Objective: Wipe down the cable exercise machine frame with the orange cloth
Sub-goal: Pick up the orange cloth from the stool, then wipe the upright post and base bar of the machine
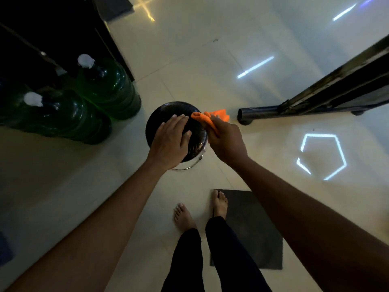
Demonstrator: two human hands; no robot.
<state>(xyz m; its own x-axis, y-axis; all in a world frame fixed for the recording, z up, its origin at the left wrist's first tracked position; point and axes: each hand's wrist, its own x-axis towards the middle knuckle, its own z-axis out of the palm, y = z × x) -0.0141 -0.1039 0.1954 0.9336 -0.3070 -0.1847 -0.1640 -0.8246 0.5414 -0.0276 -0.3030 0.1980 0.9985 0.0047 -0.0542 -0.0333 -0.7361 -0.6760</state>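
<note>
My right hand (226, 140) grips the orange cloth (212, 118), which sticks out bunched above my fingers over the right rim of a black bucket (166, 111). My left hand (171, 140) hovers over the bucket's mouth with fingers straight and relaxed, holding nothing. The machine frame (315, 98), dark metal with a round tube foot, lies on the floor to the right, apart from the cloth.
Two large green water bottles (101, 89) with white caps stand on the floor at the left beside a dark cabinet. A dark mat (252, 232) lies under my right foot. Glossy pale tiles reflect ceiling lights.
</note>
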